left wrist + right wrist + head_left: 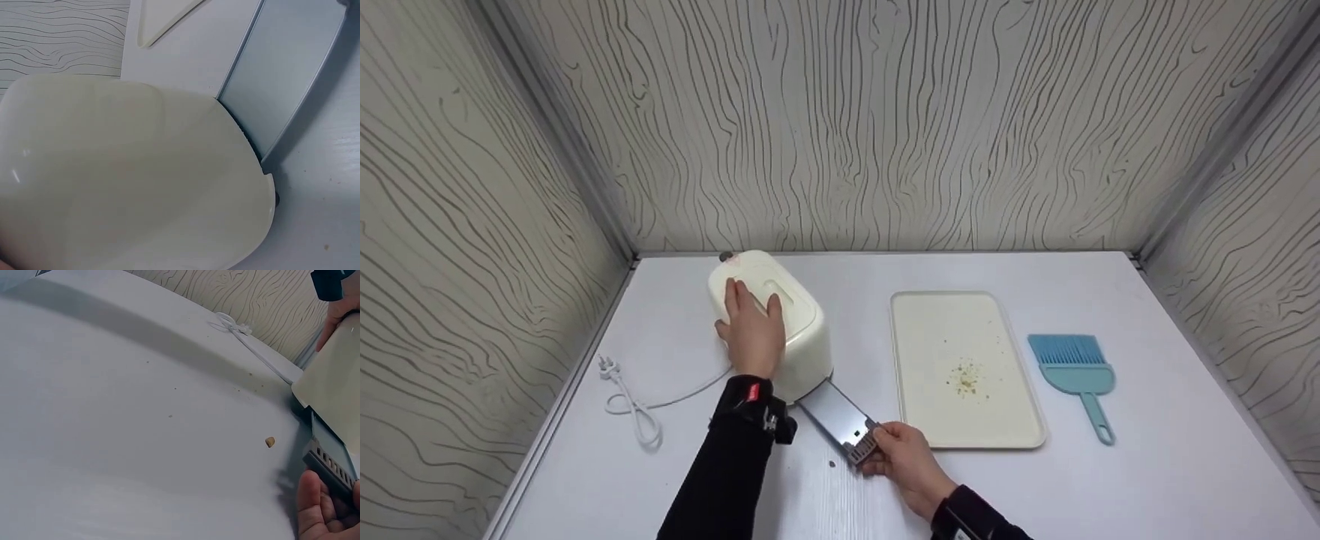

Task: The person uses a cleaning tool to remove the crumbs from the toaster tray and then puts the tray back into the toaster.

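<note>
A cream toaster (pixel 808 360) stands at the left of the table, its long side set at a slant. My left hand (pixel 755 336) rests on its top with the fingers extended. Out of the toaster's near end sticks a metal crumb tray (pixel 834 412), part of it still inside the body. My right hand (pixel 911 463) pinches the tray's grey slotted handle (pixel 332 472) between thumb and fingers. In the left wrist view the tray's bare metal surface (pixel 284 73) slopes out from under the toaster's curved wall (pixel 129 169).
A white power cord (pixel 641 412) with its plug lies left of the toaster. Right of it is a cream rectangular tray (pixel 937 322) with crumbs (pixel 966 379). Beyond lies a blue brush and dustpan set (pixel 1078 375). A crumb (pixel 270 442) and specks dot the table.
</note>
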### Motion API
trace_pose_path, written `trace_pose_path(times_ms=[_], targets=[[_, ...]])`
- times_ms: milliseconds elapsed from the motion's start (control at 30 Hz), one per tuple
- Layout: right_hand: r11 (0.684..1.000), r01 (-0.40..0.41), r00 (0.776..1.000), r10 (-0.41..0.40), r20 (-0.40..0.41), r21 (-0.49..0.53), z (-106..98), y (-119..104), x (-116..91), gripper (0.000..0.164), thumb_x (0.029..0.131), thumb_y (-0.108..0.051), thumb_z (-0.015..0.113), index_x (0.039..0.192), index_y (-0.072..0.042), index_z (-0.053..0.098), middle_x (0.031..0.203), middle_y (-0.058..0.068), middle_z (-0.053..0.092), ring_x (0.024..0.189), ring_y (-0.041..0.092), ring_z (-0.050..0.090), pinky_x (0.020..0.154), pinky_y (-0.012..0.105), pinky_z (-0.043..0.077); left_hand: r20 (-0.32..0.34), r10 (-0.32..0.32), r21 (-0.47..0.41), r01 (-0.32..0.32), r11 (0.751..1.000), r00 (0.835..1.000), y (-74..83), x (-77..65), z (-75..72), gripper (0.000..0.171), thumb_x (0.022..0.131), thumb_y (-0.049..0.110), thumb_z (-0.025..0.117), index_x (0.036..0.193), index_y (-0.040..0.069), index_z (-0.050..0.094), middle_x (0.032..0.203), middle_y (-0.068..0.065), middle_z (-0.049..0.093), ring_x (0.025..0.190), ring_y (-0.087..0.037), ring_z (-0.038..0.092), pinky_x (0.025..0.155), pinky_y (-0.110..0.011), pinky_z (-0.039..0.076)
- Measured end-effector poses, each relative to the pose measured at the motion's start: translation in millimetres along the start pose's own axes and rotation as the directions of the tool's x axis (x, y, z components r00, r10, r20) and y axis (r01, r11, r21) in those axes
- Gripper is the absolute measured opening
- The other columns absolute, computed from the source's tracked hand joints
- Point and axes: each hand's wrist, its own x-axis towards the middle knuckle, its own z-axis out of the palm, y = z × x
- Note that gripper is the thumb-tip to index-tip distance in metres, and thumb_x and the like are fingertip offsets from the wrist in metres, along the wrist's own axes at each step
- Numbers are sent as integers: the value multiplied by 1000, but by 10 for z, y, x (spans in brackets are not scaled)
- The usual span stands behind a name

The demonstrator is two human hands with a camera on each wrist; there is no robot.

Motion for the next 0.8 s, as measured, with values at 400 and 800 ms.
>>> trace_pose_path(times_ms=[400,800], targets=[[997,-43,997,40,-59,-62,34,-19,68,33,108,-12,48,128,14,51,102,14,69,81,17,67,74,32,60,-6,-3,18,3,1000,1000,13,1,-9,74,105,44,49,162,4,22,172,-3,9,128,-56,35,92,-55,49],[999,-21,999,19,-44,-36,95,-23,65,31,105,-12,53,122,14,55,94,14,72,72,14,69,66,28,60,-16,7,27,-7,1000,1000,4,1,-4,74,105,43,50,161,3,23,172,-5,11,129,-58,34,95,-58,48]])
